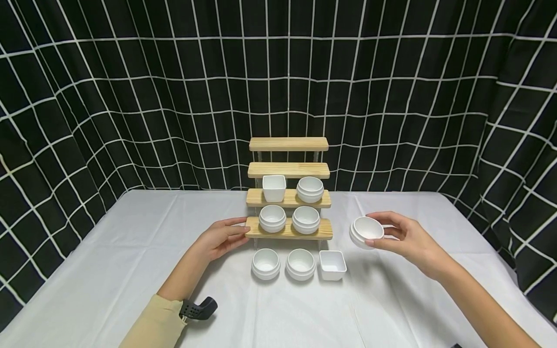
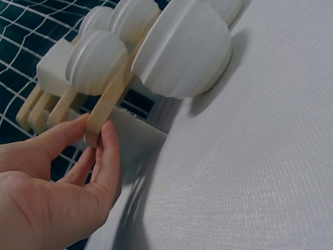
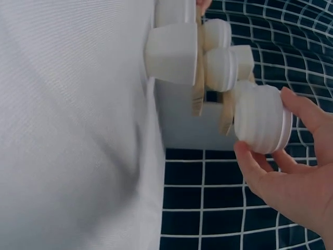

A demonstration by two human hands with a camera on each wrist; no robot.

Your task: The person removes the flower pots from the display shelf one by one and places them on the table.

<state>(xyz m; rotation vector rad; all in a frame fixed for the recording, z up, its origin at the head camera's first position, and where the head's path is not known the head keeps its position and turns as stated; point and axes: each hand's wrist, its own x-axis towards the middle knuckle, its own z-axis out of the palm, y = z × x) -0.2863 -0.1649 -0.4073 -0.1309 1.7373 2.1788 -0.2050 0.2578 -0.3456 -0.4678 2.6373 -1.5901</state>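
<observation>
My left hand pinches the left end of the lowest board of a tiered wooden shelf; the left wrist view shows thumb and fingers on either side of the board end. To the right of the shelf, my right hand holds a round white bowl above the table, thumb and fingers spread around its sides. That same ridged bowl appears in the right wrist view. Two round bowls stand on the lowest board, including a left one. The board above bears a square bowl and a round bowl.
In front of the shelf, two round bowls and a small square bowl stand in a row on the white tablecloth. The top two boards carry nothing. A black curtain with white grid lines hangs behind.
</observation>
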